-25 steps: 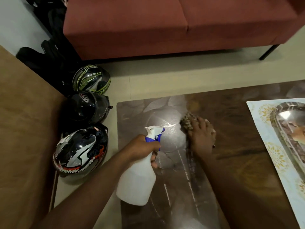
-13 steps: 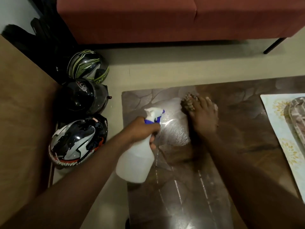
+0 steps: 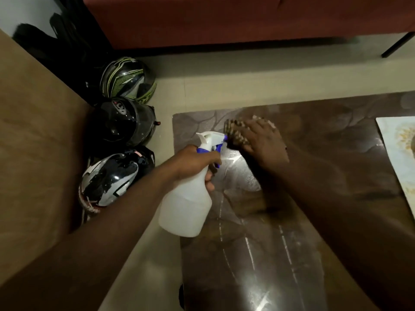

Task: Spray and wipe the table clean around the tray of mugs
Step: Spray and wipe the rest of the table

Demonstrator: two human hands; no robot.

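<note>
**Table Corner: Spray Bottle Held, Cloth Pressed Flat**

The left hand point(image 3: 195, 161) grips the neck of a white spray bottle point(image 3: 187, 205), fingers curled round it just under the blue-and-white trigger head point(image 3: 212, 141). The bottle is tilted, its base toward the camera and its nozzle pointing toward the right hand. The bottle body hangs over the left edge of the table point(image 3: 325, 176), partly above the floor point(image 3: 224, 81).

The right hand point(image 3: 261, 140) lies palm down on a patterned cloth point(image 3: 235, 133), fingers extended and spread, pressing the cloth against the tabletop near the far left corner. The hand is motion-blurred, so finer finger detail cannot be read. The cloth shows mainly at the left of the hand, just beside the spray nozzle.

The table surface is dark brown and glossy, with pale wet streaks point(image 3: 249, 248) running along it toward the camera and a lighter damp patch just below the right wrist.

At the right frame edge, a pale mat with a yellow floral print point(image 3: 397, 158) lies on the table, well apart from both hands. The tray and mugs cannot be made out in this view.

On the floor left of the table stand three motorcycle helmets in a row: a green-and-black one point(image 3: 126, 80), a plain black one point(image 3: 124, 122), and a black-and-white one point(image 3: 114, 178). A red sofa point(image 3: 224, 19) runs across the top of the view. A tan surface point(image 3: 33, 142) fills the left side.
</note>
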